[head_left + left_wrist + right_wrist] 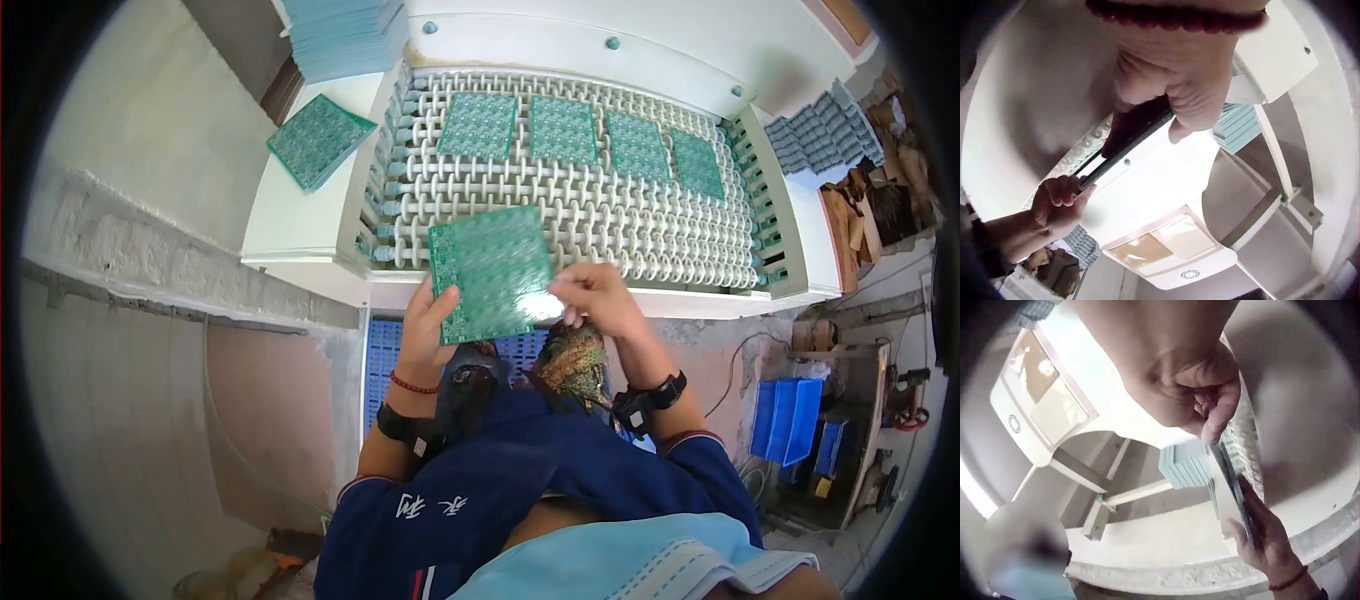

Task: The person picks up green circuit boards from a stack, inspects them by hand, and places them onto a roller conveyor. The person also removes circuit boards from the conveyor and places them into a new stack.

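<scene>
A person's left hand [428, 325] grips a green circuit board [492, 270], right hand [600, 300] pinching its opposite edge, by white rollers [590, 225]. Four boards [563, 130] lie there (one row, I notice); the held one isn't down.

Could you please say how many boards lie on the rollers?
4 in a far row: leftmost board, second board, third board, rightmost board. The held board might hide more.

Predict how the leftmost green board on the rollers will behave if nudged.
The leftmost green board looks thin and lies flat, so it's probably light and stiff. Resting on ring-shaped rollers, it may slide easily rather than tip.
</scene>
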`<state>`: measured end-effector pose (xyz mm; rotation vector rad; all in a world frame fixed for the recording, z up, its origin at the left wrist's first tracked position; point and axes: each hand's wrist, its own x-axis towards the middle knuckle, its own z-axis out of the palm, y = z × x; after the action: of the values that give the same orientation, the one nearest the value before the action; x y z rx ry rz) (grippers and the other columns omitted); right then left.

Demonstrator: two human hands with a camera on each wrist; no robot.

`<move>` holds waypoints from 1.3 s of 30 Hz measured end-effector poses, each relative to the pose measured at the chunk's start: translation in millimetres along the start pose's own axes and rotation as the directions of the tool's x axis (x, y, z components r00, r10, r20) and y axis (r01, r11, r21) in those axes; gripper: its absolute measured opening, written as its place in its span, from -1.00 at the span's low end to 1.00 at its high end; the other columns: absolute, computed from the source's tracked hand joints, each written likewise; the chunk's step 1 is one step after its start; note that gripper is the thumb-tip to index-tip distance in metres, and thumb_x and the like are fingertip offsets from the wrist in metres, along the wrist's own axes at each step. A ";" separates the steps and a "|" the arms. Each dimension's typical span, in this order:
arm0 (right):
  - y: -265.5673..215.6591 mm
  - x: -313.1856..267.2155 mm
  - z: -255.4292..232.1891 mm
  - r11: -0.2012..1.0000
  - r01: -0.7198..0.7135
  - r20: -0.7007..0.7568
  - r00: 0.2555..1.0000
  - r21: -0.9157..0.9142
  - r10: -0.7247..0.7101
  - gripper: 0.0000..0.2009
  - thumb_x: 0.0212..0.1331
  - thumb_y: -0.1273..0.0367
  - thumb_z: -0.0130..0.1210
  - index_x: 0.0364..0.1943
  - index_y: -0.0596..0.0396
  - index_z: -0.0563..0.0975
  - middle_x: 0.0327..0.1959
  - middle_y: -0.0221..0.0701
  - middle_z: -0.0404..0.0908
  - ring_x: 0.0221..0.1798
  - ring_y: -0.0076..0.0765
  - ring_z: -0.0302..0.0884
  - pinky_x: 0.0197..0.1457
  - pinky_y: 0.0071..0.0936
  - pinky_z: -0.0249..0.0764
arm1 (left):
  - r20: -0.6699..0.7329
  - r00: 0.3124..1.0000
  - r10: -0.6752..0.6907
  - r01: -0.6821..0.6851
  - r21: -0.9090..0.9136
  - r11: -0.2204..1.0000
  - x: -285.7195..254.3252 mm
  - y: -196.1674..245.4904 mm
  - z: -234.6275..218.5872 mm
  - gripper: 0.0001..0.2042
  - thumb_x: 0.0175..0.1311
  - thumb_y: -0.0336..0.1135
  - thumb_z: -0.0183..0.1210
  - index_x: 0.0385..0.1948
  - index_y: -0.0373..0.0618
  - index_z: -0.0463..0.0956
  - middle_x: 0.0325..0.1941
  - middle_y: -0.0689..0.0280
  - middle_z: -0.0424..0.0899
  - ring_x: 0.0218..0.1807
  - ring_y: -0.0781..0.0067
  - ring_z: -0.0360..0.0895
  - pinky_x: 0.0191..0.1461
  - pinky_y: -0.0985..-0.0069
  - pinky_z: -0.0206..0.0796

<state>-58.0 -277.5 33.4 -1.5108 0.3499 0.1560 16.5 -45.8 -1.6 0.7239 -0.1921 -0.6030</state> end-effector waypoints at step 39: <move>-15.8 19.2 -131.1 0.933 0.019 -0.508 0.834 -0.360 -0.213 -0.77 0.06 0.34 0.20 -0.45 0.33 0.60 -0.71 -0.44 0.48 -0.72 -0.61 0.43 -0.70 -0.66 0.37 | -0.088 0.996 -0.004 -0.015 -0.210 0.978 -16.5 26.4 -1.6 -0.57 0.24 -0.46 -0.13 0.16 -0.42 0.15 0.11 -0.01 0.41 0.10 0.14 0.43 0.17 0.24 0.30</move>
<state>-51.9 -410.7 39.3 -1.9103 0.7083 -0.3410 15.5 -19.8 15.6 0.5430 -0.0474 -0.5754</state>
